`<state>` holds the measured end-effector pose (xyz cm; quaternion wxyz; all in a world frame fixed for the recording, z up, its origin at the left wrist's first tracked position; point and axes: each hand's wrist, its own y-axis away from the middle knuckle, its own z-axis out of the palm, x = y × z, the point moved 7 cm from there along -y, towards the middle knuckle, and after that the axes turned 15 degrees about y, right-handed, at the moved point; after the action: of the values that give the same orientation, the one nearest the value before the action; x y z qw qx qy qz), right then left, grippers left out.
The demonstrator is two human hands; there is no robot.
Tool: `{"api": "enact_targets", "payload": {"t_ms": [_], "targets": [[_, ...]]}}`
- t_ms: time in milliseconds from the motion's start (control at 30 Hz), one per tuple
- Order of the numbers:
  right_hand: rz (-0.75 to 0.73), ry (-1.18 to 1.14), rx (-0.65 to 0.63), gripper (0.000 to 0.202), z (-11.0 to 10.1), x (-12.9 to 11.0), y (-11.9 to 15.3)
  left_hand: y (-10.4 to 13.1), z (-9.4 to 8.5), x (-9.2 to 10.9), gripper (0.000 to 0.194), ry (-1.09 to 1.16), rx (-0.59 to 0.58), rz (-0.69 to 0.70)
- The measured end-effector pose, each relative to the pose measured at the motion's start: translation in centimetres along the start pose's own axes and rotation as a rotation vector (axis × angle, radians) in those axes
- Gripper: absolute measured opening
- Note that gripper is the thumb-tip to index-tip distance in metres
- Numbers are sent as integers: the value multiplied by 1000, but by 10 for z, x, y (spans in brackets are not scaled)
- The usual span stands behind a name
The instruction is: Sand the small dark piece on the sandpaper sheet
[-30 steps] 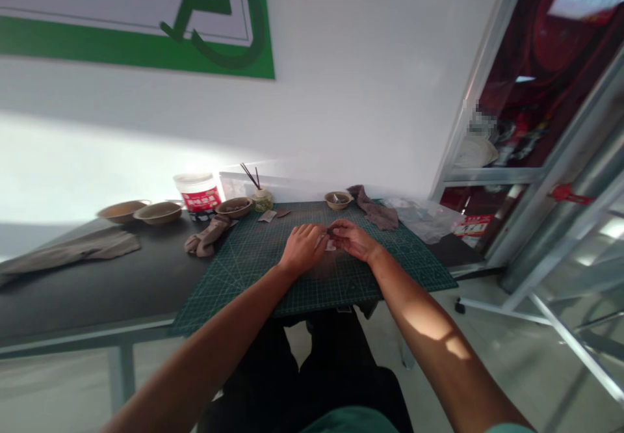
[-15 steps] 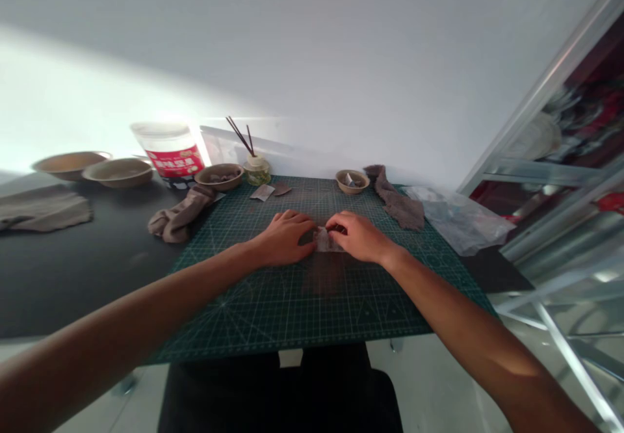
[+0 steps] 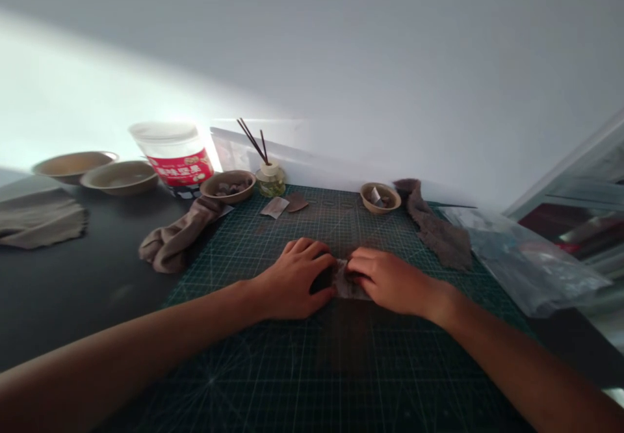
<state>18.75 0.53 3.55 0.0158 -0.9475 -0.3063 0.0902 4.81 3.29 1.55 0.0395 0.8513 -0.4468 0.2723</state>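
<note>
A small pale, crinkled sheet [image 3: 344, 282] lies on the green cutting mat [image 3: 273, 374] between my two hands. My left hand [image 3: 297, 277] holds its left edge, thumb and fingertips curved in to it from either side. Over its right part my right hand [image 3: 387, 278] is closed, fingers bent and pressed on the sheet. The fingertips partly hide the sheet, so its exact material and anything inside it cannot be made out. Beyond the hands, a whitish square piece [image 3: 275, 207] and a brown flat piece [image 3: 296, 202] lie on the mat.
At the back stand a bowl of dark bits [image 3: 229, 187], a reed diffuser [image 3: 271, 178] and a small bowl [image 3: 380, 199]. A red-labelled tub [image 3: 178, 163] and two bowls are left. Brown cloths [image 3: 180, 235] and a clear plastic bag [image 3: 531, 257] lie at the sides.
The view has tilted and come closer, so the hands and mat appear larger and lower. Both hands stay on the pale sheet, with the right fingers slightly shifted over it.
</note>
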Motion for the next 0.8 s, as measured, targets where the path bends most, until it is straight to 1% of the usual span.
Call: {"api": "enact_targets", "payload": {"t_ms": [100, 267, 367, 467, 633, 800], "targets": [[-62, 34, -33, 16, 1, -1, -2, 0, 0, -1, 42, 17, 16, -12], [-172, 98, -35, 15, 2, -1, -7, 1, 0, -3, 40, 40, 7, -27], [-184, 85, -23, 11, 2, 3, -11, 1, 0, -3, 39, 65, -8, -29], [-196, 59, -15, 14, 1, 7, -12, 1, 1, -2, 40, 78, -19, -31], [-170, -4, -36, 13, 0, 11, -9, 1, 1, -3, 42, 100, -36, -55], [-184, 45, -54, 15, 5, 9, -8, 2, 1, -3, 39, 119, -40, -72]]}}
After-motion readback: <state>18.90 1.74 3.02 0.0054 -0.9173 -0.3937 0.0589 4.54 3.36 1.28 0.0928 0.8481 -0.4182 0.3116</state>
